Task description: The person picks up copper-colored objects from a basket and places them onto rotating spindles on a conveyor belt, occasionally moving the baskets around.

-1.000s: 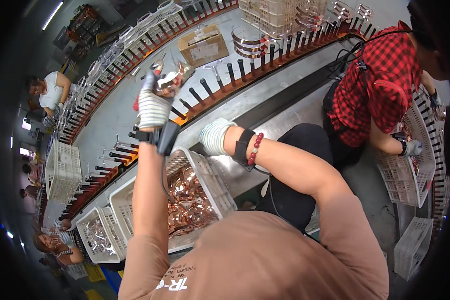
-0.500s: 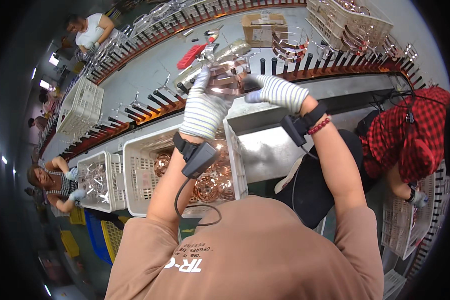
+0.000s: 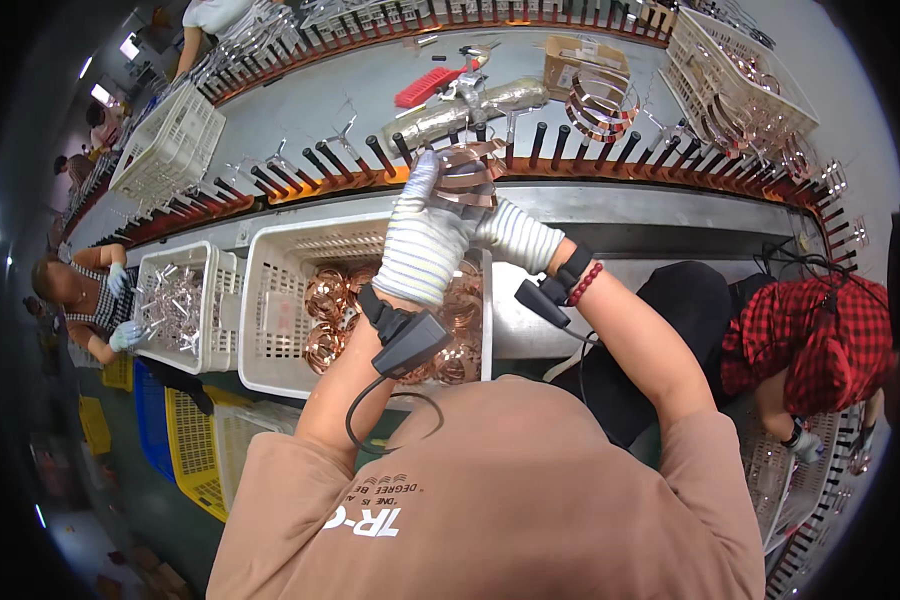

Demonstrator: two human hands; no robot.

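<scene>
My left hand point(image 3: 425, 245), in a white striped glove, grips a copper-coloured piece of curved metal bands point(image 3: 467, 178) just in front of the rail of pegs. The thumb points up along the piece's left side. My right hand point(image 3: 518, 236), gloved alike, is closed at the lower right of the same piece; its fingertips are partly hidden behind it. Beneath my left forearm stands a white crate point(image 3: 270, 255) with many shiny copper-coloured ring pieces point(image 3: 327, 292). A similar banded piece point(image 3: 602, 108) hangs on the rail to the right.
Black-tipped pegs point(image 3: 538, 145) line the conveyor's near edge. On its far side lie a red brush point(image 3: 426, 87), a wrapped bundle point(image 3: 470, 110) and a cardboard box point(image 3: 584, 72). White crates point(image 3: 175, 135) stand about. People work at left and at right, one in a red checked shirt point(image 3: 820, 335).
My right hand has come down and inward, from the piece's right side to its lower end beside my left hand. My left hand keeps its grip. The view has shifted slightly.
</scene>
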